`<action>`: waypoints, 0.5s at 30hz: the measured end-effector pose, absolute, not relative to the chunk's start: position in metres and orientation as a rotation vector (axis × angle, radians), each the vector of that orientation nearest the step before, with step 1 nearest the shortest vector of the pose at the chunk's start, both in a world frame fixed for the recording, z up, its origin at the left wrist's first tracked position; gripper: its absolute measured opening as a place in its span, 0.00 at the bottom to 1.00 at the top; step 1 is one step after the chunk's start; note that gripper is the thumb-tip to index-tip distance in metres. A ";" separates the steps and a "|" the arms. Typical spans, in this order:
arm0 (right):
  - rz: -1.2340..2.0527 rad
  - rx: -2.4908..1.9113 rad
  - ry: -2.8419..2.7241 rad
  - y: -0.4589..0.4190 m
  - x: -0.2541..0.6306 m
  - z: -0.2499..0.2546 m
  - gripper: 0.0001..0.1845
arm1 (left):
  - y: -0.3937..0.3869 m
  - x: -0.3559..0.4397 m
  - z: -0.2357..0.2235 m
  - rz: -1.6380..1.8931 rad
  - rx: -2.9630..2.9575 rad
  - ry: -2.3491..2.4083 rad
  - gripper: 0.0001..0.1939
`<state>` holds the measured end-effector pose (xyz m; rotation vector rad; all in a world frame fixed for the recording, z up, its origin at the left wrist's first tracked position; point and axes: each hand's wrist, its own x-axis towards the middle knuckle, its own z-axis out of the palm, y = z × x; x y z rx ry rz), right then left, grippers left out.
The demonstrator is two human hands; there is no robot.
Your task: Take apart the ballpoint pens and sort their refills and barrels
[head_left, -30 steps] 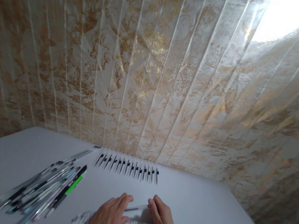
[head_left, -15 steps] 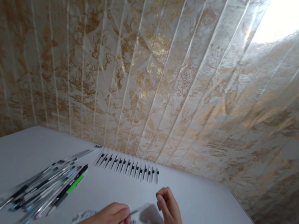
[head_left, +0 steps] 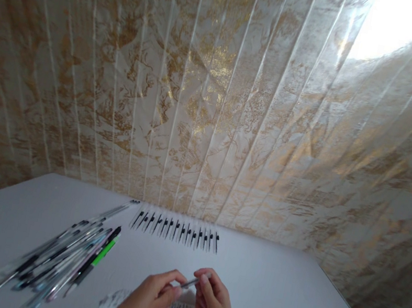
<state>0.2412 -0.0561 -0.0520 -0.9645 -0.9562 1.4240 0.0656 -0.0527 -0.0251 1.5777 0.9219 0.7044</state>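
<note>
My left hand (head_left: 148, 300) and my right hand (head_left: 213, 304) meet low in the middle of the view, both pinched on one thin clear pen (head_left: 190, 282) held just above the white table (head_left: 276, 299). The left fingers grip its near end, the right fingers its far end. A pile of pens (head_left: 60, 256), mostly clear with one green and black, lies to the left of my hands. Beyond my hands, a neat row of several pen caps with black clips (head_left: 175, 229) is lined up near the table's back edge.
A gold-patterned pleated curtain (head_left: 216, 97) hangs right behind the table, with bright light at the upper right. A few small clear parts (head_left: 117, 297) lie on the table under my left hand. The table's right edge runs diagonally toward the lower right.
My right hand had let go and lifted away half a second ago; now it has come back and closed on the pen's far end. The left hand kept its hold.
</note>
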 end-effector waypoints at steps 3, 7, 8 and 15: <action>1.426 -0.929 -0.846 -0.057 0.242 -0.052 0.28 | -0.053 0.067 -0.023 0.724 1.579 0.973 0.23; 1.474 -0.901 -0.727 -0.057 0.241 -0.050 0.30 | -0.056 0.065 -0.016 0.655 1.674 1.047 0.19; 1.457 -0.905 -0.706 -0.055 0.244 -0.048 0.30 | -0.056 0.063 -0.013 0.624 1.675 1.035 0.18; 1.064 -0.943 -0.571 -0.036 0.307 -0.017 0.26 | -0.051 0.055 -0.011 0.484 1.435 0.798 0.23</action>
